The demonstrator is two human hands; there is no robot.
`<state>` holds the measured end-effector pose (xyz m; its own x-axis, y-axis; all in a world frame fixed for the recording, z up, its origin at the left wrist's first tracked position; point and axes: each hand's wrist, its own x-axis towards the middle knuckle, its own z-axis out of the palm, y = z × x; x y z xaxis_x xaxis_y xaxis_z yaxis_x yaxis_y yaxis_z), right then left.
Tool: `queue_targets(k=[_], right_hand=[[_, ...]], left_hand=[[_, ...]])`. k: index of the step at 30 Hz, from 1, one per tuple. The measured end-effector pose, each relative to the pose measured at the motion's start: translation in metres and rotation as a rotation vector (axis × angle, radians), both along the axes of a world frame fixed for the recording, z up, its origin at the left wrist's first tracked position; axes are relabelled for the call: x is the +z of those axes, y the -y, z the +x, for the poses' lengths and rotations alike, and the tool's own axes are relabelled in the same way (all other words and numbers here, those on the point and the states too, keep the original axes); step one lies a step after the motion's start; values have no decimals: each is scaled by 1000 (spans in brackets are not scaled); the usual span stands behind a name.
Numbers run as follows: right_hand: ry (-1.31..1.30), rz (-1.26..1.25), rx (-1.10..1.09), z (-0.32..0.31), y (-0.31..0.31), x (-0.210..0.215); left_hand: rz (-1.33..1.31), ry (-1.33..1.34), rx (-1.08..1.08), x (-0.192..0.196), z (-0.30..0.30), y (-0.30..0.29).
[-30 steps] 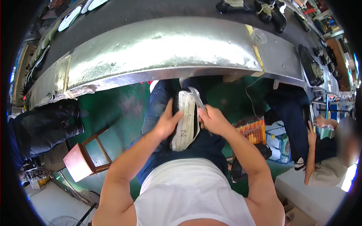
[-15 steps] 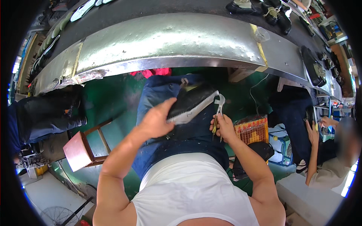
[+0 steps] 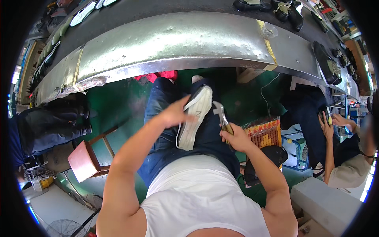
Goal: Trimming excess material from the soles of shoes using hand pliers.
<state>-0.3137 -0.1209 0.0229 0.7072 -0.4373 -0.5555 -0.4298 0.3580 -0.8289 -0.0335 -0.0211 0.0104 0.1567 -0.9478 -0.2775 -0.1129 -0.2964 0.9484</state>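
Note:
A dark shoe [image 3: 197,118] lies over my lap, its off-white bottom turned up and bearing a dark mark. Its toe points away from me. My left hand [image 3: 176,113] grips the shoe's left edge, slightly smeared by motion, with one digit across the bottom. My right hand [image 3: 235,136] is closed around the handles of shoemaker's lasting pliers [image 3: 220,111]. The metal head of the pliers stands up just right of the shoe, apart from it.
A metal-edged workbench [image 3: 169,43] spans the far side, with dark shoes [image 3: 327,65] and pale soles [image 3: 83,15] on it. A clear cup [image 3: 269,31] sits on its edge. Left stands a wooden stool [image 3: 83,160]; right, a beaded seat cover [image 3: 265,136] and a co-worker's hands [image 3: 327,125].
The shoe has turned from a slanted, side-on position to bottom up, toe pointing away. My left hand has shifted up and right along it. The pliers have tilted left and moved off its toe.

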Motion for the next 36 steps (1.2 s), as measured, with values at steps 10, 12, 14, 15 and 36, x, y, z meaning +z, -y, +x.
queue_targets(k=[10,12,14,15,36], right_hand=[[82,-765,534,31,3,30],[82,-858,584,44,13,46],[-359,-648,964,69,22,84],[-362,-646,965,73,23,87],[-87,-666,535,63,12,12]], left_hand=[[-201,571,249,1,-44,-59],[-212,684,160,9,-47,-58],[-267,662,193,1,-44,-63],[-331,636,222,-5,-41,-64],[-58,109,290,-57,-43,-41]])
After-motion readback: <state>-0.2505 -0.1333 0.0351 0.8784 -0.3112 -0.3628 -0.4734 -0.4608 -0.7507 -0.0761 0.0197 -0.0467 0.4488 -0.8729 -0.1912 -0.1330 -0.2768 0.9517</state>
